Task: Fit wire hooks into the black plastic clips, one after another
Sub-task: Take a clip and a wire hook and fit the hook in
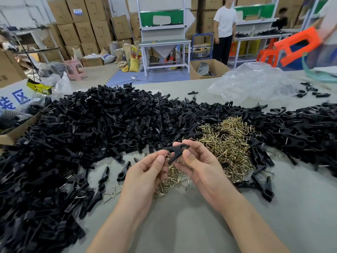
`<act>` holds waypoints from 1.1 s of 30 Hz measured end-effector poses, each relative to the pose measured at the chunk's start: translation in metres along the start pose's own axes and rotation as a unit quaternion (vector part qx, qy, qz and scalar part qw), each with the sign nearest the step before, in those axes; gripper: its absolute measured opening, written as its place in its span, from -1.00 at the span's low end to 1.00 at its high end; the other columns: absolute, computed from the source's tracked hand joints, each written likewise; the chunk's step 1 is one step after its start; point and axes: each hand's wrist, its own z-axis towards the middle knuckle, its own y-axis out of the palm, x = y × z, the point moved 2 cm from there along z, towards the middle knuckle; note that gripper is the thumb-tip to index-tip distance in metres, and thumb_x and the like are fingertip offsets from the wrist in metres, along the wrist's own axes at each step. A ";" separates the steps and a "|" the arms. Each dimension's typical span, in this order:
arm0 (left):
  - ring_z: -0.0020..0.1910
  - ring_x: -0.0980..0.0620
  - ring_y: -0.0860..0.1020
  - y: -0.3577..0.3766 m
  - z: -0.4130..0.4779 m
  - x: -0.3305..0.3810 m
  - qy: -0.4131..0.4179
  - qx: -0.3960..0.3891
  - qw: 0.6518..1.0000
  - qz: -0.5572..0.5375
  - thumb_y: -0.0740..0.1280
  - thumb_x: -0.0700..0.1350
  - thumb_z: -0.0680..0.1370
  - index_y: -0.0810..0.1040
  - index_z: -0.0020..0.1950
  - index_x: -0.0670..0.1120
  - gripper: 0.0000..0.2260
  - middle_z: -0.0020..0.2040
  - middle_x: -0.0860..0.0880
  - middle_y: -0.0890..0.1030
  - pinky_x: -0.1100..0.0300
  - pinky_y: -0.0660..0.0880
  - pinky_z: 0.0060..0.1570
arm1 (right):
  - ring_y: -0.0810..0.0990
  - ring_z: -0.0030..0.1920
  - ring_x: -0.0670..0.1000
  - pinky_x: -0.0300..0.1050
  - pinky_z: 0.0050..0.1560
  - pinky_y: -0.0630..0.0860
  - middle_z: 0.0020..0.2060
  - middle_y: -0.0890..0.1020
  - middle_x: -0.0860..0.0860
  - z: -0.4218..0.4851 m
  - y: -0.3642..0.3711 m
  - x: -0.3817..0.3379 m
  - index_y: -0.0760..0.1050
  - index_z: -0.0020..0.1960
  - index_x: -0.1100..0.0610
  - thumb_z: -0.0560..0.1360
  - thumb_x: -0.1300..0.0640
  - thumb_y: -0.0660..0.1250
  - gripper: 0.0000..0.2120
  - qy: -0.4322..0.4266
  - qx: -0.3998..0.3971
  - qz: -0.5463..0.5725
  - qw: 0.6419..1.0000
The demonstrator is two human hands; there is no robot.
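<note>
Countless loose pieces make up the pile of black clips [91,125] on our grey table [182,225], beside one smaller brassy heap of wire hooks [228,141]. Above the table, our right hand [202,170] pinches the held clip [176,151], matte and forked. Our left hand [144,172] pinches one hook [166,157] against it.

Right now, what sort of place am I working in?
Probably a small factory or warehouse assembly floor: heaps of black plastic clips and brass-coloured wire hooks lie on the worktable, stacked cardboard cartons line the back, and metal-framed workbenches stand beyond.
</note>
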 end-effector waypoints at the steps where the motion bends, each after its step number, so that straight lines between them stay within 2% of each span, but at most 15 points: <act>1: -0.29 0.14 0.56 0.000 0.000 0.001 -0.002 0.004 1.000 -0.003 0.37 -0.20 0.53 0.72 0.03 -0.14 -0.84 -0.29 -0.03 0.61 0.34 0.54 -0.27 | 0.68 0.15 0.12 -0.09 0.07 0.63 0.19 0.68 0.11 0.000 0.000 0.000 0.65 0.05 0.04 0.46 0.20 0.39 -0.80 -0.011 -0.001 -0.015 1.000; 5: -0.32 0.10 0.56 -0.002 0.000 0.003 0.010 0.014 0.999 0.043 0.37 -0.23 0.57 0.58 0.21 -0.03 -0.77 -0.29 -0.05 0.64 0.31 0.55 -0.24 | 0.67 0.17 0.09 -0.11 0.10 0.61 0.19 0.68 0.07 -0.001 0.000 0.001 0.67 0.03 -0.07 0.47 0.14 0.41 -0.81 -0.024 -0.011 -0.061 0.998; 9: -0.31 0.07 0.55 -0.005 0.000 0.003 0.021 0.027 0.996 0.083 0.42 -0.17 0.56 0.55 0.24 0.01 -0.73 -0.20 -0.06 0.71 0.18 0.55 -0.09 | 0.68 0.16 0.04 -0.15 0.09 0.61 0.15 0.70 0.06 -0.003 0.003 0.002 0.66 0.02 -0.11 0.38 0.00 0.49 -0.79 -0.015 -0.023 -0.101 0.995; 13: -0.31 0.07 0.55 -0.008 0.001 0.005 0.020 0.022 0.997 0.075 0.44 -0.15 0.53 0.57 0.22 0.00 -0.73 -0.18 -0.07 0.72 0.17 0.52 -0.09 | 0.67 0.17 0.02 -0.13 0.12 0.60 0.16 0.70 0.03 -0.004 0.004 0.001 0.65 -0.01 -0.13 0.46 0.12 0.42 -0.82 -0.017 -0.034 -0.125 0.991; 18: -0.31 0.07 0.56 -0.011 0.003 0.003 0.011 -0.002 0.996 0.085 0.42 -0.15 0.54 0.62 0.19 -0.03 -0.78 -0.25 -0.07 0.68 0.24 0.56 -0.16 | 0.68 0.09 -0.02 -0.16 0.08 0.61 0.11 0.71 0.05 -0.005 0.003 -0.001 0.55 0.07 0.09 0.44 0.13 0.41 -0.79 -0.025 -0.025 -0.155 0.987; 24: -0.29 0.07 0.58 -0.012 0.003 0.003 0.005 -0.017 0.996 0.083 0.37 -0.19 0.58 0.64 0.15 -0.03 -0.83 -0.24 -0.07 0.68 0.28 0.59 -0.17 | 0.65 0.02 -0.07 -0.17 0.09 0.61 0.06 0.72 0.04 -0.006 0.004 -0.003 0.51 0.01 0.14 0.49 0.23 0.41 -0.87 -0.049 -0.026 -0.201 0.978; 28: -0.26 0.04 0.60 -0.013 0.004 0.003 0.006 -0.016 0.995 0.102 0.35 -0.19 0.60 0.63 0.15 -0.03 -0.84 -0.24 -0.03 0.69 0.20 0.59 -0.10 | 0.64 -0.03 -0.05 -0.17 0.09 0.59 0.06 0.72 0.08 -0.005 0.003 -0.002 0.49 -0.02 0.18 0.50 0.32 0.41 -0.87 -0.058 -0.025 -0.220 0.974; 31: -0.25 0.02 0.60 -0.013 0.003 0.005 0.003 -0.016 0.993 0.115 0.35 -0.18 0.61 0.62 0.17 -0.01 -0.83 -0.23 -0.05 0.69 0.09 0.57 -0.01 | 0.64 -0.01 0.02 -0.10 0.16 0.59 0.07 0.72 0.07 -0.005 0.004 -0.002 0.48 -0.07 0.12 0.44 0.23 0.45 -0.84 -0.063 -0.025 -0.219 0.973; 33: -0.21 0.00 0.61 -0.013 0.002 0.006 0.002 -0.022 0.992 0.122 0.35 -0.17 0.61 0.62 0.17 0.00 -0.83 -0.19 -0.07 0.71 0.04 0.56 0.04 | 0.64 -0.01 0.03 -0.12 0.13 0.59 0.08 0.72 0.07 -0.006 0.006 -0.002 0.49 -0.07 0.12 0.41 0.19 0.45 -0.83 -0.063 -0.030 -0.222 0.972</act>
